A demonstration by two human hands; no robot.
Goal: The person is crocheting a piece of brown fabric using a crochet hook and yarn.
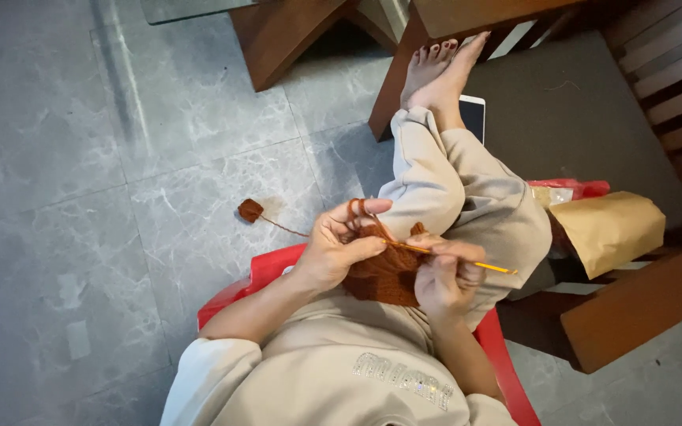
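Closest to us, our right hand (445, 280) pinches a thin yellow crochet hook (467, 263); our left hand (333, 251) clamps the rust-brown crocheted piece (384, 274) in our lap, yarn looped over a finger. Farther out, the small brown yarn ball (250, 210) could roll across the grey marble floor (80, 158) and tug stitches loose.

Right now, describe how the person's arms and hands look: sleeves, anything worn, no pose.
Both hands, left hand and right hand, are bare: no gloves, and no rings or watch that I can make out. The forearms are bare too. Cream sleeves are pushed up near the elbows, part of a loose cream top with a sparkly patch on the chest. Fingers show no clear nail polish at this size.
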